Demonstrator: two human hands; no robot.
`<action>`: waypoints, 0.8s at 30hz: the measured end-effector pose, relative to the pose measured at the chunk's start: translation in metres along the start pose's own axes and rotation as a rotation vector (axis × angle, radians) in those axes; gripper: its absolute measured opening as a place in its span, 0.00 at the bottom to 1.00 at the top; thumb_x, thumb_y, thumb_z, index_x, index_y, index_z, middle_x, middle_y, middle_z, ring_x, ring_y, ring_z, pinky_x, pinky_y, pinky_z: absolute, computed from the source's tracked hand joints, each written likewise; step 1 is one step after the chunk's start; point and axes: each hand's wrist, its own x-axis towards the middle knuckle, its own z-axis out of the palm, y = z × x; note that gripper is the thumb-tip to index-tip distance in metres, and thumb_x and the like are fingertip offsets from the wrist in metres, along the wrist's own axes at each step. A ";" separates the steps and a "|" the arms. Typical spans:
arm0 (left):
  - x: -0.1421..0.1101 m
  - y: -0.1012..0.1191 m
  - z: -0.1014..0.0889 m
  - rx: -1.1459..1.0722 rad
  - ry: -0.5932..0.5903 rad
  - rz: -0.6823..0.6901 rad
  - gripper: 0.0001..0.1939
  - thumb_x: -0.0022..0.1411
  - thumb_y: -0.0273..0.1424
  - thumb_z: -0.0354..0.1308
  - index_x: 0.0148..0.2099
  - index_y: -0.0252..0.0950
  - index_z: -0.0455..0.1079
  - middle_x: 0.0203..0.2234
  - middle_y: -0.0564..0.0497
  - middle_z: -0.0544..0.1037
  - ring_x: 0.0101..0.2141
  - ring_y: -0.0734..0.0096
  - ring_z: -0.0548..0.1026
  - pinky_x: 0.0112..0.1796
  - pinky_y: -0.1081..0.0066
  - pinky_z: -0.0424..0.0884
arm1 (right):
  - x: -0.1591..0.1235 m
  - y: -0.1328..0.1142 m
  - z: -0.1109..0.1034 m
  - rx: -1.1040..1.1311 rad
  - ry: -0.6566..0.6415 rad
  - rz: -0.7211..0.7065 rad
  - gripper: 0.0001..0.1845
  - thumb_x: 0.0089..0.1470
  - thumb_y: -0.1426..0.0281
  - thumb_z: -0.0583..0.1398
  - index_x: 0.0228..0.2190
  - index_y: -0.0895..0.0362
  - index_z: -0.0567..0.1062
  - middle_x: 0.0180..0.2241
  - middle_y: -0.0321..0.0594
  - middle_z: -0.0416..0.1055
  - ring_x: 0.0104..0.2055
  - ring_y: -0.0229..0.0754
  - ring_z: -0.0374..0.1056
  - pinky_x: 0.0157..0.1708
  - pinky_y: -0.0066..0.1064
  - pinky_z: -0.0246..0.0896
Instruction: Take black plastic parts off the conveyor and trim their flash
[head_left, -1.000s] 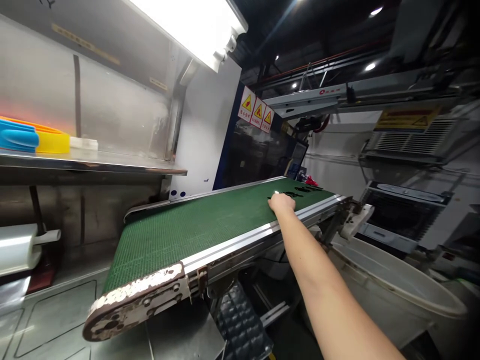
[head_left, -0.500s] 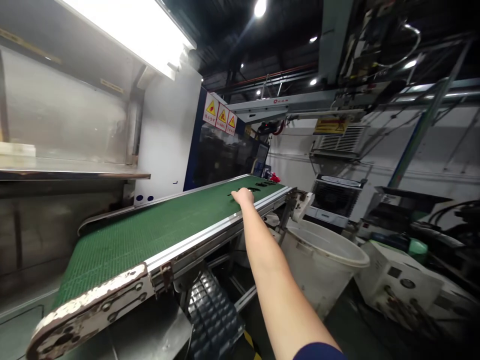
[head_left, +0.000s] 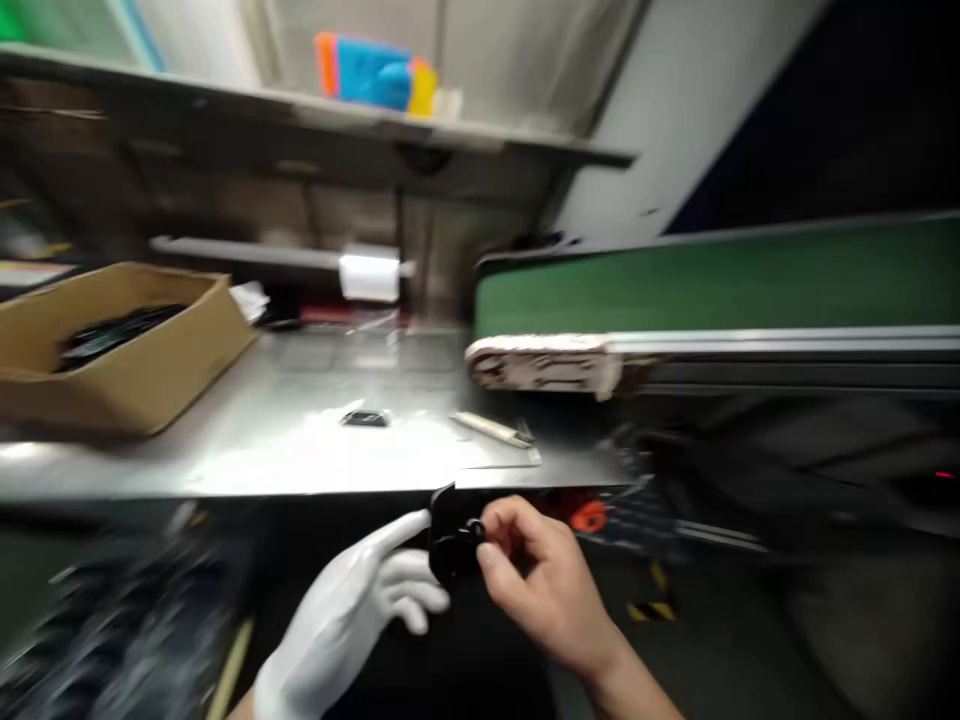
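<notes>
A glossy black plastic part (head_left: 448,545) is held up in front of the metal bench's front edge. My bare right hand (head_left: 544,580) pinches its right side between thumb and fingers. On the other side, my left hand (head_left: 352,605) wears a white glove. Its fingers are stretched and spread, with the tips close to the part's left edge; blur hides whether they touch it. Behind the hands, a small black piece (head_left: 366,418) and a pale, narrow tool (head_left: 491,430) lie on the metal bench (head_left: 262,465).
A cardboard box (head_left: 191,355) with black parts stands on the bench at left. The green conveyor belt (head_left: 720,285) runs off to the right. Above the bench, a shelf (head_left: 495,130) carries a blue, orange and yellow item (head_left: 375,75). Plastic-covered dark items (head_left: 142,620) are at lower left.
My view has swung left from the conveyor to the bench. My right hand has come back from the belt and now holds the black part. My gloved left hand has entered view.
</notes>
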 end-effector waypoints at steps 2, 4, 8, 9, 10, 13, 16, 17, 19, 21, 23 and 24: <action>-0.032 -0.013 -0.028 -0.015 0.035 0.026 0.38 0.68 0.54 0.64 0.67 0.29 0.69 0.41 0.36 0.83 0.38 0.56 0.84 0.32 0.69 0.79 | -0.012 0.010 0.035 0.096 -0.123 0.028 0.08 0.62 0.63 0.62 0.34 0.54 0.73 0.26 0.32 0.68 0.26 0.35 0.64 0.25 0.25 0.62; -0.042 -0.027 -0.045 -0.068 -0.017 0.039 0.37 0.70 0.54 0.61 0.67 0.30 0.69 0.40 0.34 0.84 0.36 0.55 0.86 0.28 0.73 0.78 | -0.018 0.021 0.055 0.137 -0.200 0.055 0.08 0.64 0.63 0.61 0.35 0.53 0.74 0.27 0.33 0.69 0.27 0.35 0.65 0.26 0.24 0.64; -0.038 -0.054 -0.058 -0.223 -0.087 0.058 0.30 0.74 0.47 0.58 0.67 0.31 0.70 0.37 0.35 0.85 0.34 0.57 0.87 0.26 0.76 0.79 | -0.026 0.035 0.065 0.163 -0.244 0.091 0.07 0.66 0.62 0.61 0.37 0.52 0.74 0.28 0.33 0.70 0.28 0.36 0.66 0.27 0.23 0.66; -0.037 -0.059 -0.059 -0.254 -0.101 0.059 0.29 0.75 0.46 0.59 0.66 0.31 0.71 0.36 0.36 0.86 0.34 0.57 0.87 0.26 0.77 0.79 | -0.028 0.037 0.064 0.164 -0.245 0.095 0.07 0.66 0.62 0.61 0.37 0.52 0.74 0.28 0.33 0.70 0.28 0.35 0.66 0.27 0.23 0.65; -0.037 -0.062 -0.058 -0.280 -0.111 0.057 0.28 0.75 0.45 0.59 0.66 0.31 0.71 0.36 0.36 0.86 0.34 0.57 0.87 0.26 0.77 0.80 | -0.029 0.040 0.064 0.165 -0.252 0.097 0.07 0.66 0.62 0.61 0.37 0.52 0.74 0.28 0.33 0.69 0.28 0.35 0.66 0.27 0.23 0.65; -0.037 -0.067 -0.057 -0.328 -0.133 0.042 0.25 0.74 0.43 0.60 0.65 0.31 0.72 0.36 0.37 0.86 0.35 0.58 0.87 0.28 0.77 0.81 | -0.032 0.046 0.062 0.182 -0.285 0.108 0.07 0.67 0.62 0.60 0.37 0.51 0.73 0.28 0.33 0.69 0.29 0.36 0.66 0.28 0.23 0.65; -0.037 -0.069 -0.054 -0.348 -0.122 0.040 0.25 0.74 0.42 0.60 0.64 0.31 0.72 0.34 0.38 0.86 0.34 0.59 0.87 0.28 0.77 0.80 | -0.035 0.053 0.062 0.226 -0.306 0.142 0.06 0.68 0.62 0.60 0.38 0.51 0.73 0.29 0.33 0.70 0.29 0.36 0.65 0.29 0.24 0.66; -0.037 -0.070 -0.053 -0.348 -0.115 0.044 0.25 0.74 0.42 0.60 0.64 0.31 0.72 0.34 0.38 0.85 0.33 0.60 0.87 0.27 0.78 0.80 | -0.037 0.055 0.062 0.253 -0.307 0.152 0.07 0.68 0.62 0.60 0.39 0.51 0.73 0.30 0.33 0.70 0.30 0.36 0.65 0.30 0.24 0.66; -0.035 -0.072 -0.051 -0.340 -0.101 0.054 0.24 0.75 0.42 0.60 0.64 0.32 0.72 0.33 0.39 0.85 0.32 0.61 0.86 0.27 0.78 0.79 | -0.040 0.059 0.063 0.325 -0.304 0.179 0.08 0.69 0.60 0.59 0.40 0.51 0.74 0.31 0.34 0.70 0.32 0.36 0.66 0.33 0.25 0.67; -0.034 -0.073 -0.048 -0.324 -0.088 0.066 0.24 0.75 0.43 0.58 0.65 0.33 0.72 0.33 0.40 0.85 0.32 0.63 0.86 0.27 0.79 0.78 | -0.042 0.063 0.064 0.413 -0.291 0.228 0.11 0.69 0.57 0.60 0.42 0.50 0.74 0.32 0.34 0.70 0.33 0.36 0.66 0.33 0.25 0.66; -0.033 -0.075 -0.047 -0.306 -0.071 0.077 0.24 0.76 0.43 0.57 0.65 0.34 0.72 0.32 0.41 0.84 0.30 0.65 0.85 0.26 0.80 0.77 | -0.043 0.066 0.064 0.488 -0.273 0.298 0.14 0.69 0.54 0.60 0.43 0.51 0.75 0.32 0.34 0.70 0.32 0.35 0.65 0.31 0.24 0.65; -0.032 -0.075 -0.046 -0.296 -0.065 0.080 0.24 0.76 0.43 0.56 0.65 0.34 0.72 0.31 0.42 0.84 0.30 0.66 0.85 0.26 0.80 0.77 | -0.044 0.068 0.065 0.517 -0.267 0.332 0.15 0.69 0.53 0.60 0.43 0.51 0.76 0.31 0.34 0.69 0.30 0.35 0.63 0.29 0.24 0.63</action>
